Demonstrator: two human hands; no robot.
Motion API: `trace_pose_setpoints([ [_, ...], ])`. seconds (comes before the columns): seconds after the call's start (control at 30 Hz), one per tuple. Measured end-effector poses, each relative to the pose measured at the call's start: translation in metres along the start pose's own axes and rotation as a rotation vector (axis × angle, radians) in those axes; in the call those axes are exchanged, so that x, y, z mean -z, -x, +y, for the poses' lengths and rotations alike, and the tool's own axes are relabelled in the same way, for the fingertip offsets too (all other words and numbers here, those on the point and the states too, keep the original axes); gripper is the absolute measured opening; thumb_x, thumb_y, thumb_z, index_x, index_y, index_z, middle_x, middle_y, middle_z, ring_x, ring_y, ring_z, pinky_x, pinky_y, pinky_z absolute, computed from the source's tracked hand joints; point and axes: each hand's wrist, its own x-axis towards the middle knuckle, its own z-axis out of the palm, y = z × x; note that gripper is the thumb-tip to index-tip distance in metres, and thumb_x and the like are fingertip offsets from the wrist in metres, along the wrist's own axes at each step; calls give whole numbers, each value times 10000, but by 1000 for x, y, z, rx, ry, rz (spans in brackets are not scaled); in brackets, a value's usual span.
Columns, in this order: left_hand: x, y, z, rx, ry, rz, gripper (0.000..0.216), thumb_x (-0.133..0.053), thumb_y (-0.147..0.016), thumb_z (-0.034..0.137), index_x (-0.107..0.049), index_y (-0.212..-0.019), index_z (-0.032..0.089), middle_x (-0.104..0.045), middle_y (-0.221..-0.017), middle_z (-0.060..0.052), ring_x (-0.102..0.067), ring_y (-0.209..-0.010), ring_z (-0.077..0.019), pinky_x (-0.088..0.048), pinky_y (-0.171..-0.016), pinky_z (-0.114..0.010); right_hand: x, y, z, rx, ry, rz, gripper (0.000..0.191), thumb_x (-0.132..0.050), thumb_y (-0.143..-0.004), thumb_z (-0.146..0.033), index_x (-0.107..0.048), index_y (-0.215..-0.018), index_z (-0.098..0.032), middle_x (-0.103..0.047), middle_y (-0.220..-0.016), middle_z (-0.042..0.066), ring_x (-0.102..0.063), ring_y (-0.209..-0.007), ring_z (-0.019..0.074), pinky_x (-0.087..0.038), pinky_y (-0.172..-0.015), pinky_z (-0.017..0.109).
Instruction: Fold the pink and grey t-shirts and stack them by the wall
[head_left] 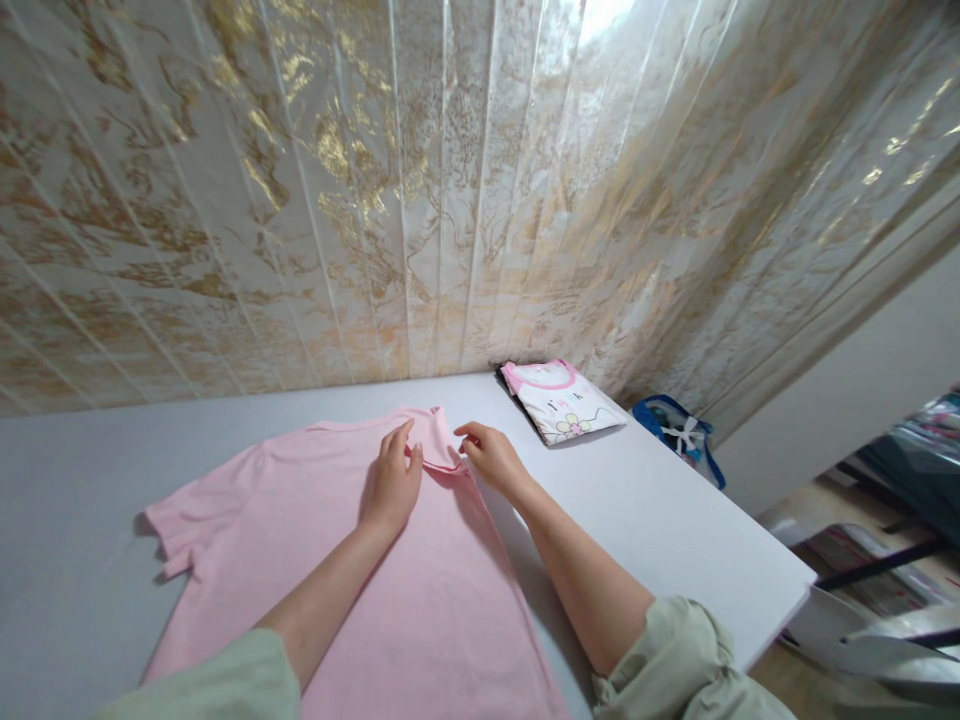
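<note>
A pink T-shirt (322,560) lies spread on the white table, its short sleeve out to the left. Along its upper right, the sleeve part is folded inward, and a darker red-pink edge shows in the fold. On the fabric beside that fold rests my left hand (394,480), its thumb and fingers apart. My right hand (491,458) is at the shirt's right edge, fingers curled together against the folded cloth. Its fingertips are partly hidden, so the exact grip is hard to see.
A folded white and pink printed shirt (562,405) lies at the table's back right on something dark. Beyond the white table's (675,540) right edge stands a blue-rimmed bag (679,435). A gold-patterned curtain (420,200) hangs behind. Stacked goods (870,565) are at the far right.
</note>
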Motion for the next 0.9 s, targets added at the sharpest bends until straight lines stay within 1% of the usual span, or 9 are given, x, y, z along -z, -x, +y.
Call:
trace_pose_setpoints([
  [0.13,-3,2,6,-107,-273,-126,334,-390,-919,231,-651,-1123,198,-539,-1362,-120,-508,-1266,-244,-432,-1058,-413,0,-1,3,42,41,-169,290,-496,-774,-97,-744,-874,-208,-735,-835,4,-650,-791,151,-445,-715,224],
  [0.23,-4,3,8,-157,-415,-189,340,-402,-910,209,-637,-1155,191,-575,-1330,-117,-500,-1258,-263,-409,-1067,-443,6,1,0,23,56,-330,252,-522,-748,-100,-747,-805,-199,-725,-757,-7,-644,-721,145,-435,-659,216],
  [0.33,-2,4,10,-154,-423,-175,318,-410,-904,202,-630,-1133,185,-605,-1264,-116,-524,-1212,-257,-430,-1035,-416,15,2,-5,-17,98,-436,204,-547,-753,-127,-737,-777,-197,-716,-729,-4,-631,-681,143,-416,-615,215],
  [0.4,0,4,12,-129,-404,-157,271,-420,-899,207,-641,-1056,192,-636,-1146,-105,-576,-1113,-242,-466,-975,-378,19,4,-9,-57,182,-408,166,-558,-779,-177,-721,-757,-203,-706,-721,6,-624,-680,151,-407,-607,225],
  [0.5,4,5,15,-42,-428,-86,242,-446,-891,230,-625,-1048,188,-626,-1064,-104,-613,-996,-239,-491,-895,-362,13,6,-13,-64,313,-177,191,-514,-850,-232,-704,-866,-216,-708,-844,40,-631,-774,175,-423,-667,251],
  [0.57,6,6,18,-6,-465,-48,277,-464,-888,239,-600,-1124,191,-622,-1093,-105,-611,-1002,-247,-478,-901,-375,4,8,-14,16,337,-53,248,-468,-890,-220,-674,-1029,-218,-689,-1019,73,-623,-925,191,-441,-767,275],
  [0.67,8,6,21,-15,-466,-84,274,-470,-892,241,-608,-1128,220,-650,-1054,-79,-609,-996,-241,-459,-918,-379,-14,9,-11,145,357,-75,329,-486,-900,-236,-597,-1208,-206,-588,-1285,113,-546,-1152,221,-410,-950,334],
  [0.73,10,6,23,-5,-440,-96,259,-467,-895,245,-632,-1094,233,-654,-1042,-72,-613,-980,-232,-462,-906,-367,-24,11,-10,178,368,-103,405,-509,-896,-275,-538,-1294,-207,-503,-1407,112,-475,-1257,241,-355,-1041,383],
  [0.9,11,6,24,-22,-468,-70,295,-480,-895,272,-650,-1134,250,-656,-1078,-76,-602,-1017,-251,-440,-950,-401,-32,16,-10,201,341,-111,475,-480,-906,-281,-459,-1378,-234,-444,-1475,74,-394,-1345,231,-289,-1104,409],
])
